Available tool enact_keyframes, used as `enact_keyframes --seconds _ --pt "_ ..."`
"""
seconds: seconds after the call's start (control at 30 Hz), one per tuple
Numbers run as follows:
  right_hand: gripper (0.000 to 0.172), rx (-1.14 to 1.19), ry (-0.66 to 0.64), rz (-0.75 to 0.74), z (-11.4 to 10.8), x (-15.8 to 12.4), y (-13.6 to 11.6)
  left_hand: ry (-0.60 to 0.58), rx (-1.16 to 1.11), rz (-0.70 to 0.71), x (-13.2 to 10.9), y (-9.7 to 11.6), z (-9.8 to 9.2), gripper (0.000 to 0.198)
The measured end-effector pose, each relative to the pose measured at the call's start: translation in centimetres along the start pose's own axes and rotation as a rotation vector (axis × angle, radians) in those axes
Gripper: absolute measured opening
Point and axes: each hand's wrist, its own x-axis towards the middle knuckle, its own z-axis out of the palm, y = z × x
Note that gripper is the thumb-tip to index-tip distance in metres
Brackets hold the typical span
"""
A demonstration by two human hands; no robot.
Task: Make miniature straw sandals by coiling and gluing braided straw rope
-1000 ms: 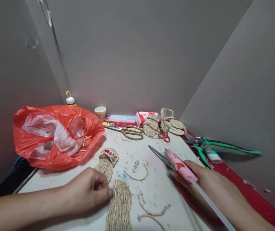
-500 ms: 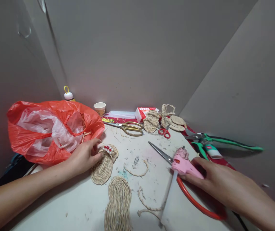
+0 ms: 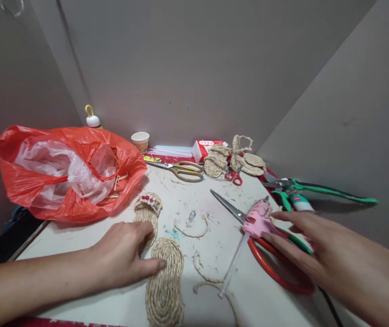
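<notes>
My left hand (image 3: pixel 128 252) lies low over the table with thumb and fingers apart. Its thumb touches the edge of a coiled straw-rope sole (image 3: pixel 165 286), while its fingers rest on a small woven straw slipper (image 3: pixel 143 217) with red and white beads on its strap. At the right, my right hand (image 3: pixel 320 252) has its fingers spread beside a pink glue gun (image 3: pixel 258 220), thumb and forefinger close to its body. A translucent glue stick (image 3: pixel 235 263) sticks out of the gun. Large red-handled scissors (image 3: pixel 228 206) lie beneath the gun, partly hidden.
A red plastic bag (image 3: pixel 68 213) fills the left. Gold-handled scissors (image 3: pixel 187 170), a paper cup (image 3: pixel 140 143), a tissue pack (image 3: pixel 203 150) and more straw pieces (image 3: pixel 216 161) line the back. Green-handled pruners (image 3: pixel 331 190) lie right. Loose rope bits (image 3: pixel 194 235) are on the table (image 3: pixel 112 299).
My left hand has moved from the beaded strap down toward the coiled sole. My right hand has loosened from the glue gun, its fingers now spread.
</notes>
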Motion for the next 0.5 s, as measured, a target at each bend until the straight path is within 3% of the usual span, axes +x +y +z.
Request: enact_keyframes --seconds 0.03,0.1,0.2,0.33,0.5 --pt "0.029 0.002 -0.057 -0.059 0.1 -0.1 -1.4 -0.002 0.012 0.004 -0.1 0.2 0.2 0.031" --pt "0.025 0.105 0.004 -0.209 1.1 -0.4 -4.5 -0.005 0.037 0.016 -0.2 0.5 0.6 0.027" --pt "0.025 0.197 -0.097 -0.412 3.3 -0.5 -8.4 -0.004 0.084 0.025 -0.2 0.7 0.8 0.024" --pt "0.028 0.206 -0.166 -0.454 5.1 -0.3 -10.3 -0.032 0.136 0.011 -0.1 0.8 0.7 0.028" --pt "0.013 0.319 -0.311 -0.326 4.8 0.2 -10.3 -0.035 0.125 0.058 0.4 1.1 0.6 0.026"
